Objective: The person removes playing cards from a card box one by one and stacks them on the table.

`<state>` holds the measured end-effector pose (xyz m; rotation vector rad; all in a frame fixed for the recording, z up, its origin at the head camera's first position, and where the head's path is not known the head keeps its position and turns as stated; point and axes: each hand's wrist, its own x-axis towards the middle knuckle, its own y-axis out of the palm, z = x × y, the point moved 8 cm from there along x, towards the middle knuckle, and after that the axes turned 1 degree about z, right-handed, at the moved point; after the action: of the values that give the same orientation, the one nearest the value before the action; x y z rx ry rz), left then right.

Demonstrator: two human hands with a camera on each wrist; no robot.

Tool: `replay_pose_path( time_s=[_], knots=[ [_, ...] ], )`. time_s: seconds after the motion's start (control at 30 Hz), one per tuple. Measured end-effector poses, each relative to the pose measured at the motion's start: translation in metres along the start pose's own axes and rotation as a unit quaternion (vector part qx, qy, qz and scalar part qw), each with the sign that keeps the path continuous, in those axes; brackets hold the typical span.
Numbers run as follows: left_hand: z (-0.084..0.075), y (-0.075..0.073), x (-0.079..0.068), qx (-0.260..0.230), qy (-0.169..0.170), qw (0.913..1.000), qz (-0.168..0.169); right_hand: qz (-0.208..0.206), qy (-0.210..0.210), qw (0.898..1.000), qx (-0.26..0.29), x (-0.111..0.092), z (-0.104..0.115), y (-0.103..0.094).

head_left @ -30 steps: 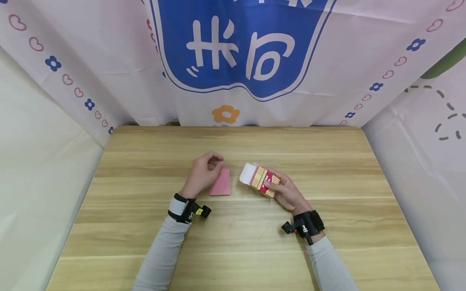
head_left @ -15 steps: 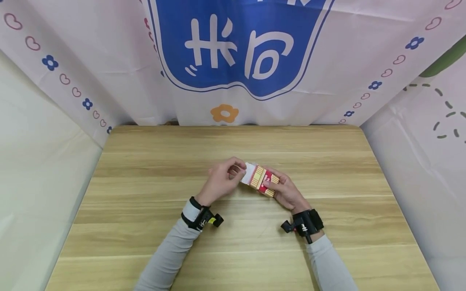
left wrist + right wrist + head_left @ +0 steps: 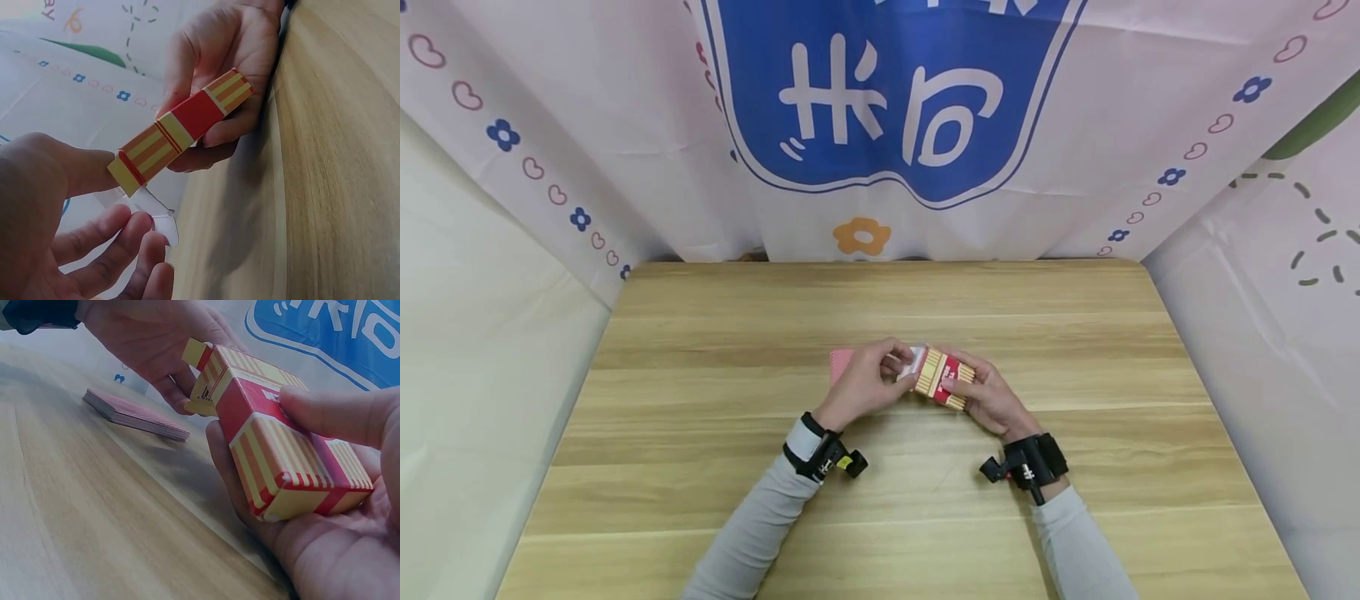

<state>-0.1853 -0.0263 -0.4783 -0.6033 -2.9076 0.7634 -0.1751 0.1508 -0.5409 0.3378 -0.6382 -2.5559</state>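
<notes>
My right hand (image 3: 1000,404) holds a red and yellow striped playing-card box (image 3: 932,368), thumb on its front face and fingers behind. The box is tilted, its open end toward my left hand (image 3: 867,379). In the left wrist view, the left thumb touches a small yellow side flap (image 3: 127,177) at that end. The other left fingers are loosely bent beside the white lid flap (image 3: 165,228). A pink-backed deck of cards (image 3: 134,416) lies on the table, partly hidden behind the left hand in the head view. Whether anything is inside the box cannot be seen.
The wooden table (image 3: 880,517) runs back to a white curtain (image 3: 662,167) with a blue emblem. Pale sheets (image 3: 490,375) flank the table on both sides. A black camera strap (image 3: 1033,465) is on each wrist.
The left hand has moved right from beside the deck to the open end of the box. The white lid flap now sticks out less. The right hand stays nearly still, holding the box.
</notes>
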Motion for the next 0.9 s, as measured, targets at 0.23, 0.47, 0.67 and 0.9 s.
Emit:
replay_pose_path(
  time_s=[0.23,0.47,0.67,0.9],
  knots=[
    [-0.002,-0.003,-0.001,0.002,-0.005,1.0,-0.007,-0.004,0.003,1.0,-0.002,0.0,-0.002,-0.001],
    [-0.002,-0.006,-0.002,0.007,-0.006,0.9999,-0.013,-0.007,-0.003,1.0,-0.003,0.001,-0.001,-0.001],
    [-0.002,-0.012,-0.005,0.029,0.003,0.9993,-0.022,-0.015,-0.002,1.0,0.001,-0.001,-0.001,-0.002],
    [-0.001,-0.027,-0.005,0.026,0.008,0.9988,-0.041,-0.026,0.0,1.0,-0.004,0.0,-0.002,-0.004]
  ],
)
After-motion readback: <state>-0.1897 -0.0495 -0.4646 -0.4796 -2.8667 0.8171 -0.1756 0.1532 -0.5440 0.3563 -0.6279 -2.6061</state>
